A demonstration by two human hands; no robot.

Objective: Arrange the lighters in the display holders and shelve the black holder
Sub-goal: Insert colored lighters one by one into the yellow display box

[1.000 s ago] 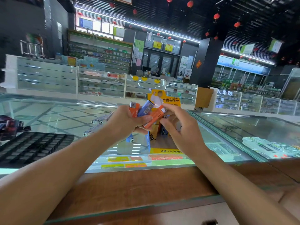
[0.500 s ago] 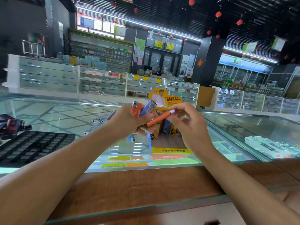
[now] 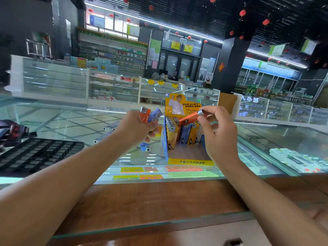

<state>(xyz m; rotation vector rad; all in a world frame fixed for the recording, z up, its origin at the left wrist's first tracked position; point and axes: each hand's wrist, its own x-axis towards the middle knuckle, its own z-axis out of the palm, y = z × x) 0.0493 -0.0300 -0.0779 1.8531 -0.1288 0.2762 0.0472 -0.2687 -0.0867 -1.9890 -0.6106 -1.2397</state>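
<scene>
A yellow and blue cardboard display holder [image 3: 190,162] stands on the glass counter, with several lighters upright in its back rows. My right hand [image 3: 219,134] pinches an orange lighter [image 3: 190,118] by its metal end, held slantwise just above those rows. My left hand [image 3: 137,127] grips a bunch of lighters [image 3: 150,115], orange and blue, to the left of the holder. A black slotted holder [image 3: 35,153] lies flat at the left of the counter. A few silver-tipped lighters [image 3: 104,136] lie loose on the glass beyond my left hand.
The glass counter [image 3: 266,137] has a wooden front edge [image 3: 159,199]. White packets [image 3: 298,158] show at the right under the glass. Dark items [image 3: 12,130] sit at the far left. Shop cabinets and shelves fill the background.
My right hand has drawn the orange lighter away from the bunch in my left hand and carried it right, over the display holder. The view has tilted down slightly.
</scene>
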